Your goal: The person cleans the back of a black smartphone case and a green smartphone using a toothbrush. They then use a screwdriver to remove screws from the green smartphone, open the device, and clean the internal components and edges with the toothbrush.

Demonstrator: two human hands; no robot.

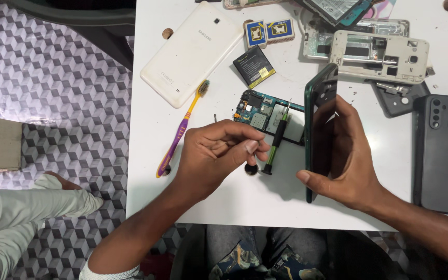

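Two hands are over the white surface (pixel 219 205) and we split the work between them. Our right hand (pixel 351 155) is clamped on a dark green phone (pixel 318 129), stood on its long edge, its long axis running from six o'clock up to twelve. Our left hand (pixel 216 153) sits at nine o'clock from the phone, fingertips pinched together; whether something tiny sits between them, we cannot tell. Between the two hands lies a green-handled screwdriver (pixel 277 139), tip towards twelve o'clock, resting across a bare circuit board (pixel 257 111); our left hand is the nearer one to it. At ten o'clock from the left hand, a yellow and purple toothbrush (pixel 182 127) lies slanted. The phone's inner face is turned away from us, and our palm hides its lower back.
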